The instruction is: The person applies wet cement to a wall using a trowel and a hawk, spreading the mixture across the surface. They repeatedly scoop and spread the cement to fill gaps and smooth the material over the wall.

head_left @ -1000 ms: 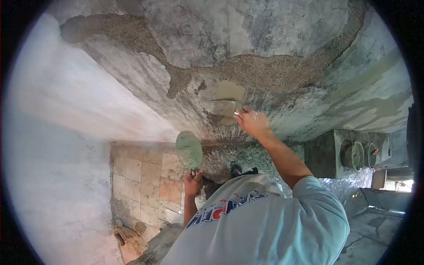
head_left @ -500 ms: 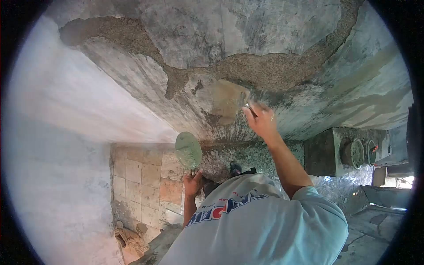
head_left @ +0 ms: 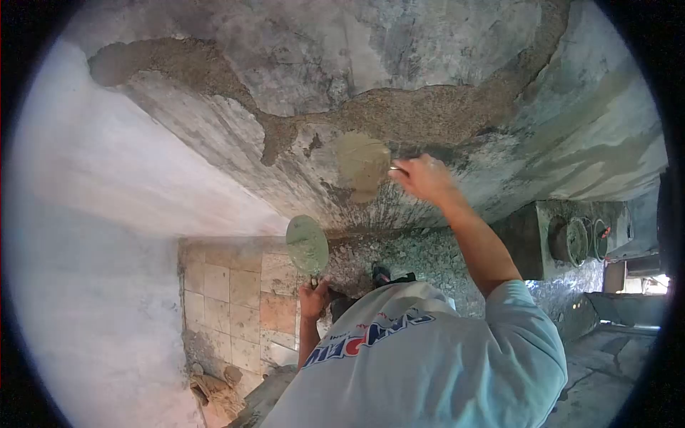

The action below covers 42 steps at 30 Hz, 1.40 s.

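My left hand (head_left: pixel 314 298) is closed around the short handle of a round green plate (head_left: pixel 307 244), which looks smeared with wet paste. The plate stands out beyond my fingers, near the foot of the wall. At the rough grey wall (head_left: pixel 442 60), my right hand (head_left: pixel 426 177) grips a small trowel (head_left: pixel 395 169). Its blade is mostly hidden or blurred against the wall. Just left of the trowel lies a damp tan patch of plaster (head_left: pixel 360 164), touching the lower edge of a bare, rough brown strip (head_left: pixel 414 110).
Worn square tiles (head_left: pixel 242 285) cover the floor at left, beside a pale wall (head_left: pixel 100 299). Rubble (head_left: pixel 421 257) lies along the wall's foot. A concrete block (head_left: pixel 517 239) with round buckets (head_left: pixel 569 241) stands at right. A crumpled brown sack-like thing (head_left: pixel 214 398) sits lower left.
My right hand has moved slightly right and up with the trowel, uncovering more of the tan patch. My left hand and the green plate stay nearly in place.
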Each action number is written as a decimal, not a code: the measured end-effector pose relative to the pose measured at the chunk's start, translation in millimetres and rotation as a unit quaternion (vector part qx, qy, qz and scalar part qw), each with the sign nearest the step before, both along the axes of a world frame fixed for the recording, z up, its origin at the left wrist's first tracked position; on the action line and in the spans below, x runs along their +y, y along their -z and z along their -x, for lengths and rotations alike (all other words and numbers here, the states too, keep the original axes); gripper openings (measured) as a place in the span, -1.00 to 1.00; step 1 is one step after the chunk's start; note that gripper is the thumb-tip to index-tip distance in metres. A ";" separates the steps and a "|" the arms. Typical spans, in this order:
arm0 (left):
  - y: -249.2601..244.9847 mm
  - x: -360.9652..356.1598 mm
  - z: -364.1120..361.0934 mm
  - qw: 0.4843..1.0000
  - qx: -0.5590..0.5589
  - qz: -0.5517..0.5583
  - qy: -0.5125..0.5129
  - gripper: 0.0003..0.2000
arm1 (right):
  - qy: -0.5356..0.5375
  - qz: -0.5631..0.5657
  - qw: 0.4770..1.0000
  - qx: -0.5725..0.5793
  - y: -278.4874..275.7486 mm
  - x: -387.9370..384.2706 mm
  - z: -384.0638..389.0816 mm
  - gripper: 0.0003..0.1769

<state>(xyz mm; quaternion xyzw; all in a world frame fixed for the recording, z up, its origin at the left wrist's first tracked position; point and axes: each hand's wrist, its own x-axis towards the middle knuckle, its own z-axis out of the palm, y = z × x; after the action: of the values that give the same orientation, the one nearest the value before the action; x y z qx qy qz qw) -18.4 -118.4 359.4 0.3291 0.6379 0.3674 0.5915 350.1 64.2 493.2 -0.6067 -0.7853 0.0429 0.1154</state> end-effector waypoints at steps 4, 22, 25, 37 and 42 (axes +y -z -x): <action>18.2 -7.0 8.2 1.000 0.004 -0.018 -0.018 -0.75 | 0.023 -0.021 0.996 0.082 3.1 -22.0 -29.2 -0.60; 31.9 -11.7 1.3 0.995 -0.039 -0.072 -0.053 -0.79 | -0.004 -0.043 0.988 0.148 63.1 10.2 16.2 -0.59; 16.9 -13.8 3.0 0.997 -0.044 -0.033 -0.053 -0.80 | -0.015 -0.058 0.987 0.149 78.3 8.3 13.8 -0.64; 11.8 -29.8 16.2 0.995 0.008 -0.050 -0.083 -0.76 | -0.030 -0.067 0.984 0.162 100.8 -47.8 -53.3 -0.69; 37.1 -29.8 17.7 0.996 -0.001 -0.041 -0.075 -0.73 | -0.091 -0.085 0.991 0.041 84.9 -23.4 11.8 -0.70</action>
<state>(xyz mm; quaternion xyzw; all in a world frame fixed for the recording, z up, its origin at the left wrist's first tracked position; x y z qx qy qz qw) -36.1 -148.2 322.3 0.3038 0.6446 0.4371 0.5488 338.4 40.8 408.3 -0.5183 -0.8327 0.0113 0.1944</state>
